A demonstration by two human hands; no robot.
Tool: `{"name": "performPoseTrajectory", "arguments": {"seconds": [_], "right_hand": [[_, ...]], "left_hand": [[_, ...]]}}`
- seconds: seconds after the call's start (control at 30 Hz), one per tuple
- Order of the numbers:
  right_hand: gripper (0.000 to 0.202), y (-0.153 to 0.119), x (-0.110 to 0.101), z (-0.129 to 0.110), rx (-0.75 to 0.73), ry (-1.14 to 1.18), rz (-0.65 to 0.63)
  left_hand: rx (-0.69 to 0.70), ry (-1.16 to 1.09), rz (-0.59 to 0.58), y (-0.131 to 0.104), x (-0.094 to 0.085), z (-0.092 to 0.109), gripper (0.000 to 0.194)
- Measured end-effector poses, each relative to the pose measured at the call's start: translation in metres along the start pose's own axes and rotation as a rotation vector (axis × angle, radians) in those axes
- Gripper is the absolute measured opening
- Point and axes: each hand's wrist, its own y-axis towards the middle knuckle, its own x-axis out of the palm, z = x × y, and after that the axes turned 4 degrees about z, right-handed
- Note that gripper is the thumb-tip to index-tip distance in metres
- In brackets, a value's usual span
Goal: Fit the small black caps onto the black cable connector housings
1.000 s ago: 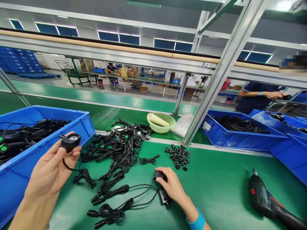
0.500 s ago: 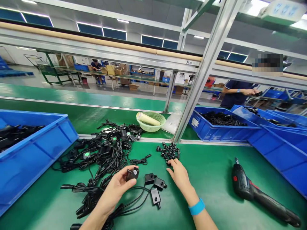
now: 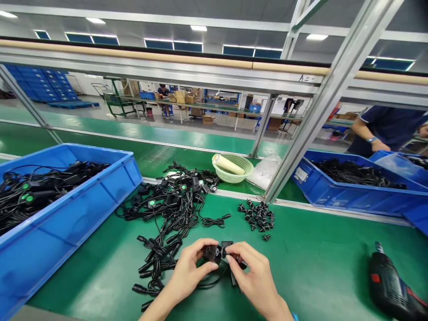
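My left hand [image 3: 190, 269] grips a black box-shaped part [image 3: 211, 254] with a round face turned to the right. Pinched in my right hand [image 3: 252, 276] is a small black piece [image 3: 224, 253] with a pale ring, held against that round face. Behind my right fingers, other black boxes [image 3: 227, 244] lie on the green table, mostly hidden. Several small black pieces [image 3: 259, 215] form a pile beyond my hands. A tangle of black cables and boxes [image 3: 180, 200] spreads to the left.
A blue bin [image 3: 83, 196] of cabled parts stands left. A green basket [image 3: 234, 177] with a roll and a plastic bag [image 3: 266, 171] sit behind, beside a metal post [image 3: 301, 133]. Right are a power driver [image 3: 391, 285], another blue bin [image 3: 351, 196] and a person [image 3: 394, 127].
My right hand has left the pile with a small black piece and met the part in my left hand. The view has turned left, and the person at the right stands closer to the bins.
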Motion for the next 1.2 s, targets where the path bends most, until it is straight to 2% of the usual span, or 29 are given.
{"name": "performPoseTrajectory", "arguments": {"seconds": [0.17,0.4,0.63,0.87,1.07,1.2], "right_hand": [[0.018,0.000,0.009,0.000,-0.076,-0.052,-0.048],[0.013,0.002,0.015,-0.003,-0.125,-0.048,0.003],[0.017,0.003,0.016,-0.008,-0.217,-0.116,-0.013],[0.020,0.002,0.018,-0.013,-0.146,-0.042,0.015],[0.009,0.001,0.026,-0.016,-0.233,-0.281,0.038],[0.037,0.003,0.030,-0.016,-0.254,-0.504,0.100]], "left_hand": [[0.001,0.006,0.012,-0.005,-0.003,0.003,0.040],[0.034,0.032,0.030,-0.012,-0.006,0.005,0.040],[0.045,-0.008,0.036,-0.016,-0.010,0.005,0.038],[0.139,0.028,0.095,-0.020,-0.010,0.005,0.039],[0.236,0.104,0.134,-0.021,-0.010,-0.003,0.041],[0.338,0.218,0.154,-0.022,-0.010,-0.006,0.043]]}}
